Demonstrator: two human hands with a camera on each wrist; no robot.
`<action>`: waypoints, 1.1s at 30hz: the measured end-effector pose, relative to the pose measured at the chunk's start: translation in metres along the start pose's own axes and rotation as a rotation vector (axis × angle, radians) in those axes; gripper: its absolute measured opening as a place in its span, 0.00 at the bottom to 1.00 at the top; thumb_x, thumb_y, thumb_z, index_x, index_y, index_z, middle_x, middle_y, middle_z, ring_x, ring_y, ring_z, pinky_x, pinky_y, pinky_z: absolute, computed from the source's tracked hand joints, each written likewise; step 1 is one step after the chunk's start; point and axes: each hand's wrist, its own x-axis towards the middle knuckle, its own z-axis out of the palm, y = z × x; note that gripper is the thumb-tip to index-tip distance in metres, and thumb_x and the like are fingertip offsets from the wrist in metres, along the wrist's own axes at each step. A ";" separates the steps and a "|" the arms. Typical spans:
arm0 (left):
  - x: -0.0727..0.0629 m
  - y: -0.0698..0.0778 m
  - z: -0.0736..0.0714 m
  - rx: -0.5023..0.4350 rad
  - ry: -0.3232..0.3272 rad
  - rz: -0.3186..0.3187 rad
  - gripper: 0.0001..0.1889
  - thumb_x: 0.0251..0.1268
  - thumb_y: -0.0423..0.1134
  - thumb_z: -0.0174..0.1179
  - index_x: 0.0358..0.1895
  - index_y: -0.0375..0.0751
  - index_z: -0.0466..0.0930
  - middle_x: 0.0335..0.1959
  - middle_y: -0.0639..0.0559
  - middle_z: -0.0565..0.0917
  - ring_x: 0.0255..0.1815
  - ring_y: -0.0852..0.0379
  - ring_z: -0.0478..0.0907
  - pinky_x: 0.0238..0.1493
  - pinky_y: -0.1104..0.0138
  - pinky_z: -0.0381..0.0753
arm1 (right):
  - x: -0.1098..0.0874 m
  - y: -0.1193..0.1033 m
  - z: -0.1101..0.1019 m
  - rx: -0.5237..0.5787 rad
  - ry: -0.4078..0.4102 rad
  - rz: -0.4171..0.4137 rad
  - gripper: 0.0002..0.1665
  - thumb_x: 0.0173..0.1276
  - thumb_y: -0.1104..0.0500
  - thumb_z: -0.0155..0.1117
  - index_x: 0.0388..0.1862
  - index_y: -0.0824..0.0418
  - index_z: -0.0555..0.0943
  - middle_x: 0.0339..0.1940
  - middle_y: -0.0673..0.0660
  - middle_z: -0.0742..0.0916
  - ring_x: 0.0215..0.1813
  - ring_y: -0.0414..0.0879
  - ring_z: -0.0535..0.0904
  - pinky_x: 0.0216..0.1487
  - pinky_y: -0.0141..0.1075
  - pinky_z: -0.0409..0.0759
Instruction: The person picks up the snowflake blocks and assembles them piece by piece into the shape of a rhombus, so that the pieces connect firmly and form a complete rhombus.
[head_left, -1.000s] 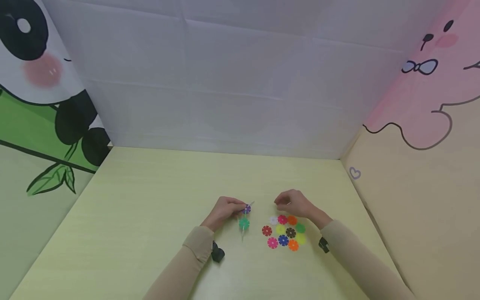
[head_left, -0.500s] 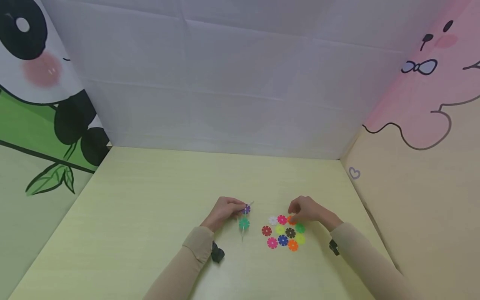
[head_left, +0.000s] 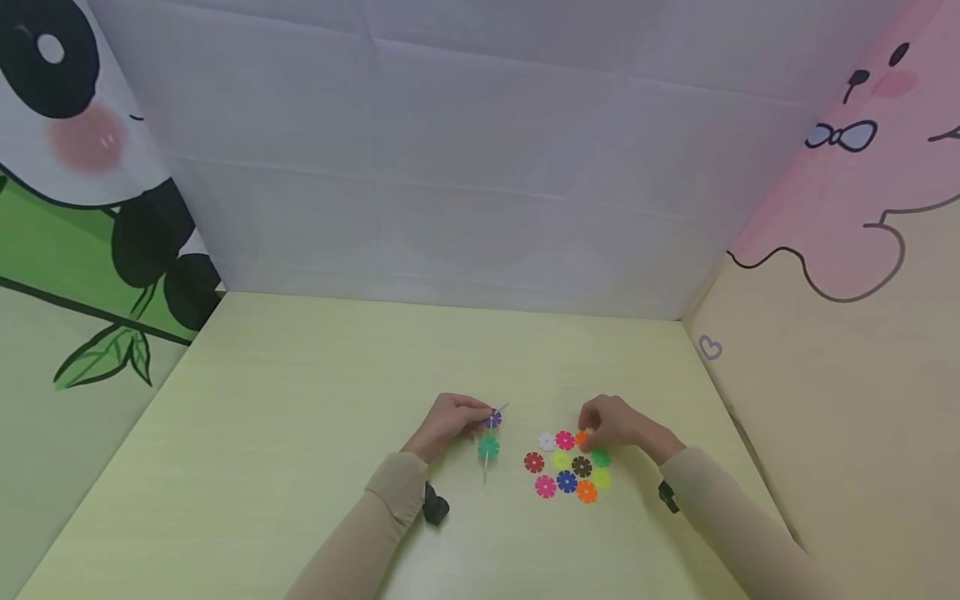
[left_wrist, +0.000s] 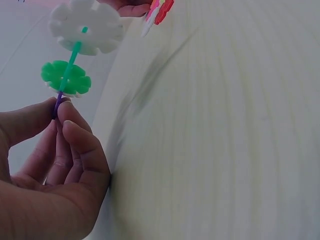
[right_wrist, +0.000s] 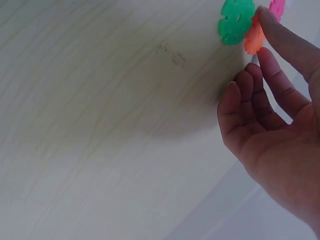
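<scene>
My left hand (head_left: 446, 425) pinches a purple notched plastic disc (head_left: 494, 418) between thumb and fingertips. Slotted into it is a short chain of discs: a green disc (head_left: 488, 447) and a white disc (left_wrist: 85, 25) at the end nearest the left wrist camera. A further white piece sticks out past the purple one. Over to the right, my right hand (head_left: 611, 419) is at the far edge of a group of loose discs. Its thumb and index finger pinch an orange disc (right_wrist: 254, 35), partly covered by the thumb. A green disc (right_wrist: 237, 22) lies right beside that orange one.
More loose notched discs lie on the pale table (head_left: 300, 417): white (head_left: 546, 442), red (head_left: 534, 462), blue (head_left: 567, 482), dark brown (head_left: 581, 467), another orange (head_left: 587, 492), plus pink and yellow ones. A white wall (head_left: 450, 233) stands behind, with cartoon-printed panels on both sides.
My right hand has moved right and toward me, down to the orange disc at the group's far edge. My left hand and its chain have stayed in place.
</scene>
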 end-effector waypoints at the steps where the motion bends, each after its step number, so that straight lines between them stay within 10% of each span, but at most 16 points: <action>1: 0.000 0.000 0.000 0.000 0.000 0.000 0.11 0.59 0.36 0.66 0.39 0.31 0.85 0.30 0.46 0.85 0.28 0.55 0.80 0.30 0.66 0.76 | 0.000 0.000 0.000 -0.002 0.002 0.004 0.14 0.49 0.56 0.79 0.32 0.53 0.81 0.30 0.50 0.79 0.35 0.47 0.72 0.39 0.39 0.75; 17: 0.000 -0.001 0.000 -0.004 -0.003 0.004 0.10 0.59 0.35 0.66 0.39 0.31 0.85 0.31 0.46 0.85 0.27 0.58 0.79 0.29 0.68 0.76 | 0.004 0.006 -0.007 0.037 0.078 -0.058 0.09 0.55 0.63 0.74 0.32 0.55 0.81 0.30 0.49 0.81 0.35 0.47 0.74 0.38 0.40 0.76; 33: 0.000 -0.001 0.001 0.002 -0.005 0.008 0.10 0.58 0.35 0.66 0.39 0.31 0.85 0.30 0.46 0.85 0.27 0.57 0.79 0.30 0.68 0.76 | 0.025 -0.024 -0.003 0.363 0.143 -0.234 0.10 0.62 0.63 0.69 0.42 0.62 0.85 0.36 0.51 0.86 0.37 0.45 0.83 0.40 0.38 0.80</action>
